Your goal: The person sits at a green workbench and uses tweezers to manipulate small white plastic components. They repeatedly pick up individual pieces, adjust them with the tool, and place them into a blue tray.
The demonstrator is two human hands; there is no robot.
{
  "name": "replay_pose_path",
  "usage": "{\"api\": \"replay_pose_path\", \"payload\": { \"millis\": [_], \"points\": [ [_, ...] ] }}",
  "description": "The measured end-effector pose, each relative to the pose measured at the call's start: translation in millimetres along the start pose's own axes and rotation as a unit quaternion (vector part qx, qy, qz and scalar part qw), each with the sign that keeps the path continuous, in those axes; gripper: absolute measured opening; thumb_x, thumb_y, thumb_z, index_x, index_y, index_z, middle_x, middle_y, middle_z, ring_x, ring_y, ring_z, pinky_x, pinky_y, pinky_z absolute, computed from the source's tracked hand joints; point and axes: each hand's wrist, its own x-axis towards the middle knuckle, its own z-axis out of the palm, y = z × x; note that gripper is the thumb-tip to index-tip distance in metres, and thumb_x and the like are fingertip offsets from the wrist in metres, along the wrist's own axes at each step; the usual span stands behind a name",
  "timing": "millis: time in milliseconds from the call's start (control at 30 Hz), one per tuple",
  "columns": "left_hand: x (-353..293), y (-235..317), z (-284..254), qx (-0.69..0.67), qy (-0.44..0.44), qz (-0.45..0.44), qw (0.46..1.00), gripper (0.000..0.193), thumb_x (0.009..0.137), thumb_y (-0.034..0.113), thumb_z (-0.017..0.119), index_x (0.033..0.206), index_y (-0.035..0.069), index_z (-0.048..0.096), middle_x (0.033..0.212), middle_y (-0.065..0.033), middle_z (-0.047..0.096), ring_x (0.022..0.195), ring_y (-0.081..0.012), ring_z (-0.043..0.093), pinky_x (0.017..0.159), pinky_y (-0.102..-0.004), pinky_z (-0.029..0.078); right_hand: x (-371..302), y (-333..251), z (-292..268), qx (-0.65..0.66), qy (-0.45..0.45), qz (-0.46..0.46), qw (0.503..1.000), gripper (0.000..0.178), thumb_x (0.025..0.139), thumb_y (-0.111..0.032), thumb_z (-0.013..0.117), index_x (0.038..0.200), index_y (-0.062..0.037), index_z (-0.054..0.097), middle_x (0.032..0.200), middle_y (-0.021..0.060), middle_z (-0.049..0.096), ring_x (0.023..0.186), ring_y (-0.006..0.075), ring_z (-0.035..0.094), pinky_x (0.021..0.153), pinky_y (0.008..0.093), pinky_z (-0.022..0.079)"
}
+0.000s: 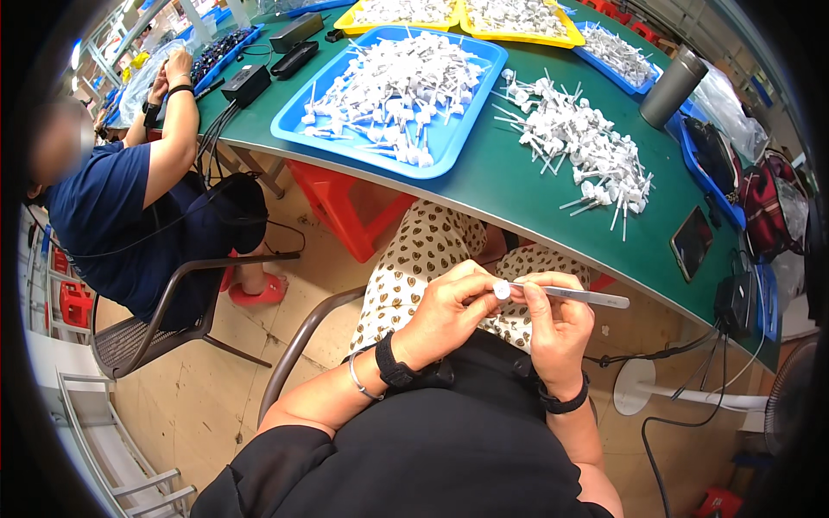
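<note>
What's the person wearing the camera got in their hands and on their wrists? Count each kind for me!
Tweezers: 1
White piece: 1
Black wristbands: 2
Silver bracelet: 1
Total: 5

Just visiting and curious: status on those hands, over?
Left hand pinching small white plastic part. Right hand holding metal tweezers, pointed toward it. Blue tray beyond, on green table.
</note>
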Motion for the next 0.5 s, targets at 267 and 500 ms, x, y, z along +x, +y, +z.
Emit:
{"api": "replay_pose_path", "payload": {
  "millis": [267,500],
  "points": [
    [-1.2,-2.9,-2.2,0.024,-0.018,0.020,0.999,0.012,0.095,0.004,0.066,0.103,-0.002,0.071,0.089,-0.0071,0.062,0.074,-0.0137,0.066,0.065,-0.0249,0.056,5.3,-4.7,-12.1,-0.140,-0.078,-0.045,0.986,0.006,0.095,-0.002,0.066,0.098,0.0025,0.066,0.087,0.0085,0.070,0.070,0.0106,0.065,0.062,0.0255,0.053],
    [4.5,-0.5,-4.9,-0.015,-0.021,0.009,1.000,0.012,0.095,0.003,0.066,0.104,-0.003,0.071,0.093,-0.0072,0.062,0.077,-0.0140,0.068,0.067,-0.0246,0.057,0.5,-9.9,0.9,0.060,0.014,0.031,0.998,0.005,0.095,0.001,0.064,0.098,0.0048,0.066,0.095,0.0093,0.071,0.084,0.0144,0.070,0.072,0.0250,0.056]
  ]
}}
